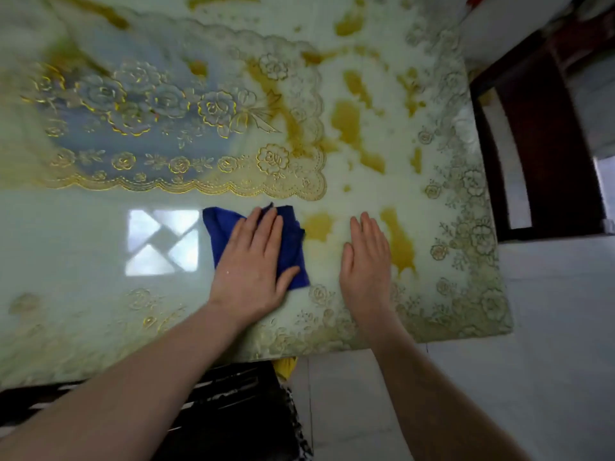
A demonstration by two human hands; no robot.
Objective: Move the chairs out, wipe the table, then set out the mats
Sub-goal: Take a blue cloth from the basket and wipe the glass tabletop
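A glossy pale green table (pixel 83 247) with yellow-brown marbling fills most of the head view. My left hand (pixel 254 261) presses flat on a folded blue cloth (pixel 219 227) near the table's front edge, fingers straight. My right hand (pixel 367 261) lies flat on the bare tabletop just right of the cloth, fingers together. A see-through mat with gold rose lace (pixel 186 128) lies behind the cloth, toward the back left. Gold flower patterns run along the table's right and front borders.
A dark wooden chair (pixel 545 144) stands off the table's right side. Another dark chair (pixel 233 410) sits below the front edge, under my left forearm. Pale tiled floor (pixel 549 327) spreads to the right and front right. A window reflection (pixel 163 242) shines left of the cloth.
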